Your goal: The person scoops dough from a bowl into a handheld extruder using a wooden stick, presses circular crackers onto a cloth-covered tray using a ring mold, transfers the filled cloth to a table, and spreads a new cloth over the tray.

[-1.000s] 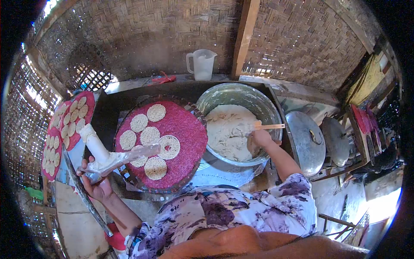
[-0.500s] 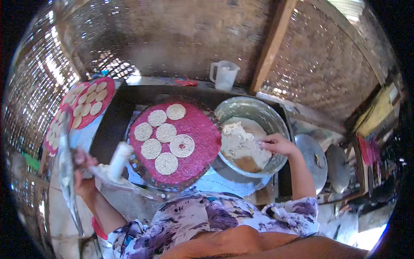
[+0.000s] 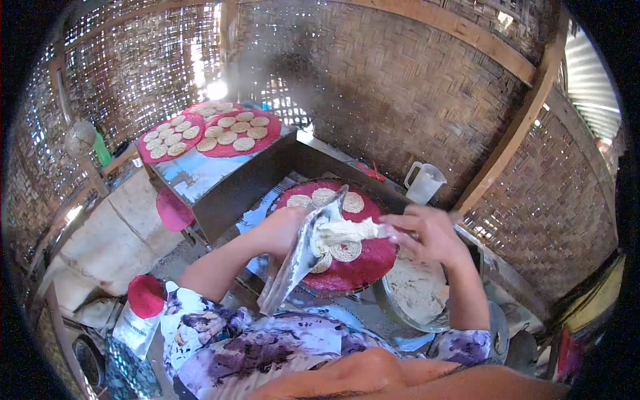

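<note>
Wrapped round a long dough-smeared press (image 3: 300, 257), my left hand (image 3: 283, 230) holds it tilted above the round pink sheet (image 3: 363, 270). White dough (image 3: 343, 231) sticks out from the press toward the right. At the dough's far end, the fingers of my right hand (image 3: 433, 237) grip it; they are slightly blurred. Pale round noodle-like discs (image 3: 353, 203) lie on the pink sheet, partly hidden by the press, and a white ring (image 3: 347, 251) surrounds one of them. Below my right hand is the metal basin (image 3: 437, 327) with more dough (image 3: 417, 290) inside.
Pink sheets of pale discs (image 3: 243, 144) rest on a raised surface (image 3: 210, 173) at the upper left. A clear pitcher (image 3: 425, 183) stands against the woven wall (image 3: 380, 87). At lower left is a bag (image 3: 137, 330) with a red round thing (image 3: 146, 297) on top.
The view has swung left. The press in my left hand has come up over the pink sheet. My right hand has left the basin and come to the dough at the press.
</note>
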### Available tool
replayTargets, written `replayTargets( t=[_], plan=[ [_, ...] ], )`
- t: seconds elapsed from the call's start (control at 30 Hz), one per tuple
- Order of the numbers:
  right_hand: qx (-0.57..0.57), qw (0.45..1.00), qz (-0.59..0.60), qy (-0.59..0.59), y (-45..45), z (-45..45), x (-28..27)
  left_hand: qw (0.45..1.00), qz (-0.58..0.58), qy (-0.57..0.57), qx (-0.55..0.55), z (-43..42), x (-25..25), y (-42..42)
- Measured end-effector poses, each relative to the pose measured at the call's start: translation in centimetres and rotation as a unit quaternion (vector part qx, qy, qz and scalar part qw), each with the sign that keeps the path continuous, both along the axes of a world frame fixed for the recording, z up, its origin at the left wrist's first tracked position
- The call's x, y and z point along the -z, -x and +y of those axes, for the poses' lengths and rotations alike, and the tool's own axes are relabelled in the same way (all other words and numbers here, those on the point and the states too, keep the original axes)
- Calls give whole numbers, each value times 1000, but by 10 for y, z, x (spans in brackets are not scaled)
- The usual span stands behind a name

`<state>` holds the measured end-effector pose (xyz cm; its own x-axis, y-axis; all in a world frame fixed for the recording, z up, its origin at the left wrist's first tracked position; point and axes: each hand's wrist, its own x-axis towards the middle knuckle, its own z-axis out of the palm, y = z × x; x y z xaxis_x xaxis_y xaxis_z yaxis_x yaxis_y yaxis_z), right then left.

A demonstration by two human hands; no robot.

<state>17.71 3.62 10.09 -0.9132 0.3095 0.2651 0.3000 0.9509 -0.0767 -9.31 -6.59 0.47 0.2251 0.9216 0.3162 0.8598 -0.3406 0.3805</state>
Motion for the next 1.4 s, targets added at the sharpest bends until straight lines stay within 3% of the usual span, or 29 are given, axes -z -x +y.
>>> replayTargets(
  t=[0.03,0.17,0.27,0.37,0.5,0.53,0.6,0.67,0.73,0.83,0.97,1.23,1.3,1.4],
  plan=[
    [-19,997,3,-75,8,-6,-16,999,-37,17,0,-5,-19,-8],
    [-86,958,26,-274,45,-36,-17,996,-73,3,-55,10,14,-1],
    [-100,876,52,-469,62,-62,14,991,-118,-4,-67,14,20,2],
    [-106,885,58,-450,56,-62,22,997,-52,-3,-61,21,35,18],
    [-35,936,110,-331,16,-41,-5,974,-218,-19,-52,11,42,45],
    [9,943,143,-302,7,-37,-10,964,-244,58,-84,19,49,58],
    [26,937,186,-293,14,-23,-6,994,-18,-111,-14,26,66,62],
    [39,943,191,-271,17,-17,3,953,-303,22,7,40,79,55],
    [32,955,159,-249,20,-16,8,931,-361,52,14,41,71,46],
    [4,970,137,-201,14,-17,4,987,-144,-64,-1,15,35,31],
    [-26,968,107,-223,32,-31,9,995,-58,7,-75,9,17,12],
    [-80,926,49,-367,53,-50,33,993,-91,79,-20,22,42,25],
    [-59,933,67,-347,43,-43,31,995,-59,74,-5,24,50,35],
    [-11,965,126,-229,20,-33,14,979,-200,44,-13,18,46,47]
  ],
)
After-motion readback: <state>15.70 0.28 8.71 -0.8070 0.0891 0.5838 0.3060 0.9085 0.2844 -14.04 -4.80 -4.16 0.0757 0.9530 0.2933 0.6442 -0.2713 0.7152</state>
